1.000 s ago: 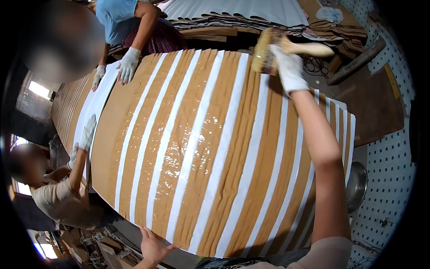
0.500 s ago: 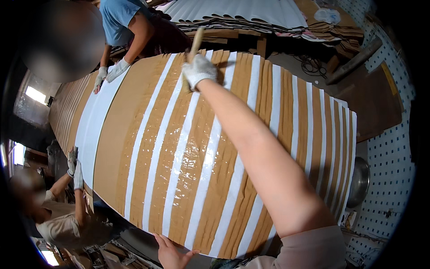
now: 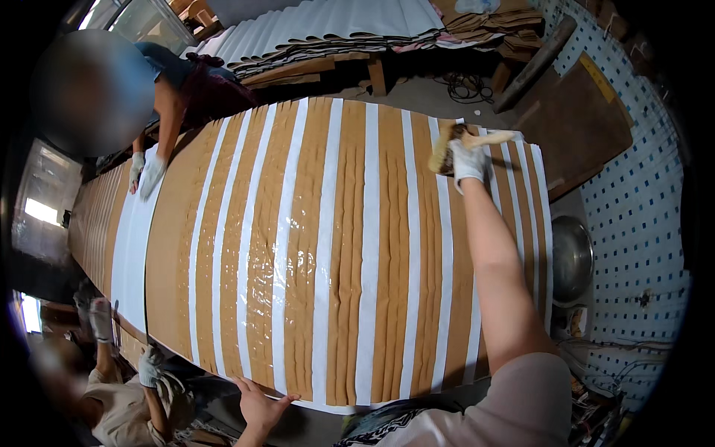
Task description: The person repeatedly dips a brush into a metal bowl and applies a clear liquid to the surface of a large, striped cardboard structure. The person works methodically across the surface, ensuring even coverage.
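Note:
My right hand [image 3: 468, 160], in a white glove, is closed on a wide brush [image 3: 441, 153] with pale bristles and a light wooden handle pointing right. The brush is at the far right part of a large spread of overlapping brown and white paper sheets [image 3: 350, 253]. Wet, glossy streaks shine on the left-middle sheets. My bare left hand [image 3: 261, 408] lies with fingers spread at the near edge of the sheets, holding nothing.
Two co-workers in gloves stand at the left, one far and one near, beside a white sheet [image 3: 132, 246]. White corrugated stacks [image 3: 320, 33] lie on a table behind. A metal bowl [image 3: 572, 257] sits right of the sheets, and a brown board [image 3: 581, 134] leans by a tiled surface.
My right hand has carried the brush rightward across the sheets. The view has shifted to the right. The near co-worker's hands have come away from the white sheet.

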Motion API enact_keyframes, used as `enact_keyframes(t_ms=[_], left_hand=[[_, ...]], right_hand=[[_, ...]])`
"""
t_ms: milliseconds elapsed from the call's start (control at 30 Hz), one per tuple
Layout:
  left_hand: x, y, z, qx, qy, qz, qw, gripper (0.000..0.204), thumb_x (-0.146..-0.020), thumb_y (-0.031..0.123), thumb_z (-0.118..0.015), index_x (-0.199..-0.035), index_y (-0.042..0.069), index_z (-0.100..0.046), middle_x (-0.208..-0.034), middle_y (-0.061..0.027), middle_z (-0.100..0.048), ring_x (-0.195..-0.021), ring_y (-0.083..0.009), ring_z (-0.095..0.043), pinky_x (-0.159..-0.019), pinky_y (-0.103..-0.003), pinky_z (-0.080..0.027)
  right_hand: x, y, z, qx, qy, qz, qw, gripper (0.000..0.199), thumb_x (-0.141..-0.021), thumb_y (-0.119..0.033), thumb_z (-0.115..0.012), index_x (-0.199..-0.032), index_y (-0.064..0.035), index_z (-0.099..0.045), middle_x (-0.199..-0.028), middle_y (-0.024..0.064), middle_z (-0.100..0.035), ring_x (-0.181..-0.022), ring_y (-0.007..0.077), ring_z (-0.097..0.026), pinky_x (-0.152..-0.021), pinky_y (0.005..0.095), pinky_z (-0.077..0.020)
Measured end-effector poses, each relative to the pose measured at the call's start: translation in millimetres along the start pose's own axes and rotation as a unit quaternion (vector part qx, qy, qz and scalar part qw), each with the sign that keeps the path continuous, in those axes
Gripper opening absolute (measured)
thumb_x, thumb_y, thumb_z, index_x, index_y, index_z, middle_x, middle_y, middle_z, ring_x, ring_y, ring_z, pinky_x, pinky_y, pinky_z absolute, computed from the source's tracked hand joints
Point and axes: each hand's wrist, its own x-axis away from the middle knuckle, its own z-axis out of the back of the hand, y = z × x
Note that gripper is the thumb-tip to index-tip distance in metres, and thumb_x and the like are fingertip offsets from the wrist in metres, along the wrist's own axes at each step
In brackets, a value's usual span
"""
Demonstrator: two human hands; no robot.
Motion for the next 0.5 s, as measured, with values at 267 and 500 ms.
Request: enact_keyframes(t_ms=[267,500], left_hand=[[6,4,6,0.008,0.022,-0.016,1.0,0.148,-0.049,0.073,-0.085,-0.142,-0.024,-0.022,-0.151,-0.0457,-0.018,-0.123,-0.046,-0.056,-0.092,-0.037,-0.054],[8,7,7,0.024,0.022,-0.001,0.999,0.148,-0.048,0.071,-0.087,-0.143,-0.022,-0.022,-0.151,-0.0441,-0.021,-0.124,-0.0466,-0.055,-0.09,-0.039,-0.054]], right_hand=[[50,-113,-31,-0.071,-0.018,0.166,0.983,0.044,-0.081,-0.032,-0.071,-0.107,0.0031,-0.069,-0.107,0.0217,-0.071,-0.09,0.0311,-0.071,-0.083,0.0383,-0.0551],[293,-240,-238,-0.035,-0.306,0.256,0.916,0.033,-0.082,-0.031,-0.062,-0.093,-0.0002,-0.066,-0.088,0.0211,-0.071,-0.087,0.0366,-0.071,-0.08,0.0454,-0.0562]])
